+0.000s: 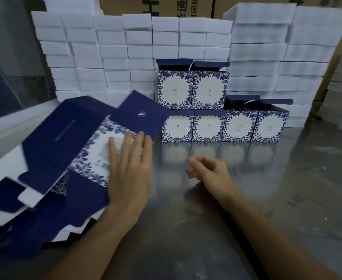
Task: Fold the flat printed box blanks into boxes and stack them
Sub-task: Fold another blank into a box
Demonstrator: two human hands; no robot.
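The left hand [129, 168] presses flat, fingers spread, on the top box blank [81, 142] by the worktop's [267, 199] left edge; slide it clear before the loosely curled, empty right hand [208, 171] helps fold.

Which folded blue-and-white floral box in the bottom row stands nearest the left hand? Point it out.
The leftmost folded blue-and-white floral box in the bottom row of four; its left edge is partly hidden behind the flat printed blank under the left hand.

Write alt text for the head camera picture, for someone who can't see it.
A person's left hand presses flat on a blue-and-white printed cardboard box blank atop a pile; the right hand hovers open above the steel table. Six folded boxes stand stacked behind.
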